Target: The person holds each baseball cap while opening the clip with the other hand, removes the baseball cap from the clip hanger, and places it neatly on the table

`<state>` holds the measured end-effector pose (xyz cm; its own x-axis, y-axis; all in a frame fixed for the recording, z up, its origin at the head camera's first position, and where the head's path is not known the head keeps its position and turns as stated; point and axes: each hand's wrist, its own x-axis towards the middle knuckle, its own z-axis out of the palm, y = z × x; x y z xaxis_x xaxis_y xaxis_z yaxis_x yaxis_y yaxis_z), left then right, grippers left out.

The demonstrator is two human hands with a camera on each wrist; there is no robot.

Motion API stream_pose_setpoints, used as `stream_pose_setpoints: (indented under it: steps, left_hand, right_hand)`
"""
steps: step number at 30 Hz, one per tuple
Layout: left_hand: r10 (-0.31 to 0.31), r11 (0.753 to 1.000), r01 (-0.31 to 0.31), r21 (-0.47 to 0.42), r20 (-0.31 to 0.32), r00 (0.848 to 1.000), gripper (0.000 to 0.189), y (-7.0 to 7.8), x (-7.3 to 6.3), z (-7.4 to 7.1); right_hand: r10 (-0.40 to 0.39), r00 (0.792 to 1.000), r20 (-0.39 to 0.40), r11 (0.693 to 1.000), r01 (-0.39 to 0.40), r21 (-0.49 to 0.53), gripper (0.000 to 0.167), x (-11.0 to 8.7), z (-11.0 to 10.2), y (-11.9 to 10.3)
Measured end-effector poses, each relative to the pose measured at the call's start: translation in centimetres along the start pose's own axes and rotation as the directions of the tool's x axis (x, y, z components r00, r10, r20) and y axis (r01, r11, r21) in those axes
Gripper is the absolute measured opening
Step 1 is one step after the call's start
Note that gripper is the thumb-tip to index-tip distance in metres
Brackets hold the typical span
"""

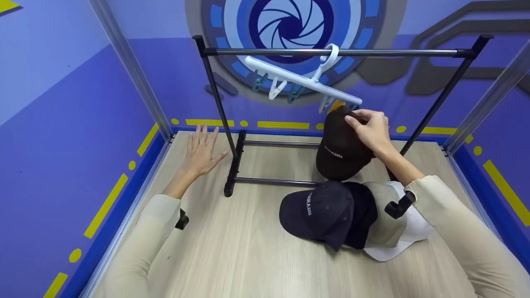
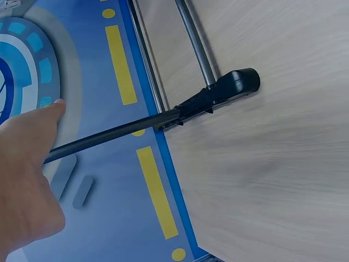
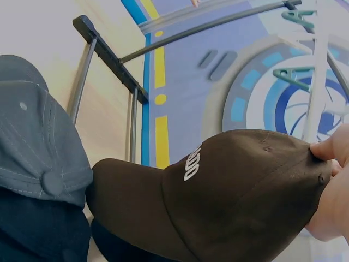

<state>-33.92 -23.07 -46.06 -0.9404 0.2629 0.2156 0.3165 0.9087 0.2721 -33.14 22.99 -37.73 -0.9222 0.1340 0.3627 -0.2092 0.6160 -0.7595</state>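
Note:
My right hand pinches the back of a dark brown cap between thumb and fingers. The cap hangs with its brim downward and white lettering on its front. Its upper edge overlaps the right end of a white clip hanger, which tilts down to the right on the rack's top bar. In the right wrist view, the thumb presses on the cap's back edge. My left hand is spread with fingers straight, left of the rack's left post, holding nothing.
A nested row of caps, with a dark navy cap in front and a white cap at the far end, lies on the wooden table under my right forearm. Green and white clips dangle from the hanger. Blue-purple panels enclose the table.

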Motion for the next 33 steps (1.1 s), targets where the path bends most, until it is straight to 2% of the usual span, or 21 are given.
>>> stream_pose_setpoints:
  steps: [8,13,19,24,28,33]
  left_hand:
    - [0.000,1.000,0.000,0.008,-0.011,1.000,0.083,-0.1,-0.5,-0.5]
    - [0.010,1.000,-0.010,0.012,-0.011,1.000,0.083,-0.2,-0.7,-0.5]
    - [0.005,1.000,-0.005,0.012,0.019,1.000,0.082,0.0,-1.0,-0.1]
    - [0.013,1.000,-0.014,0.017,0.019,1.000,0.082,0.0,-1.0,0.2]
    - [0.028,1.000,-0.028,0.006,0.005,1.000,0.081,0.0,-1.2,0.6]
    - [0.041,0.999,-0.041,-0.015,0.001,0.999,0.079,0.0,-1.4,1.2]
  right_hand:
    - [-0.101,0.993,-0.053,0.993,0.104,0.047,0.021,-1.0,0.7,-1.1]
    - [-0.093,0.993,-0.078,0.988,0.101,0.118,0.021,-1.5,1.0,-2.2]
    - [-0.019,1.000,-0.018,0.972,0.022,0.233,0.024,-2.4,1.6,-3.6]
    - [0.047,0.995,0.085,0.936,-0.074,0.344,0.029,-3.2,2.4,-4.6]
    - [0.104,0.973,0.204,0.897,-0.181,0.403,0.033,-4.0,3.1,-4.9]
    - [0.161,0.933,0.323,0.843,-0.300,0.447,0.032,-5.2,4.3,-4.7]
